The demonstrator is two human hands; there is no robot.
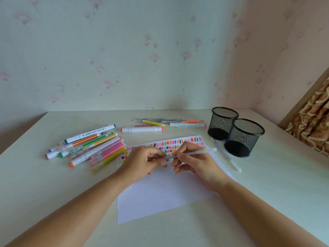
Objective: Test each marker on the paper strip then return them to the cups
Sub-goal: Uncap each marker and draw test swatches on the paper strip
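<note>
Marker (204,151) bridges left hand (142,163), right hand (195,164) grip, over paper (160,193)

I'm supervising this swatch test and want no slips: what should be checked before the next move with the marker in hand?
1. Grip on pale marker: ok, left hand pinches one end, right hand holds the barrel.
2. Cap off: cannot tell, fingers hide that end.
3. Blank space on paper: ok, bare below the colour swatches.
4. Rear cup and front cup upright with room: ok, both look empty.
</note>
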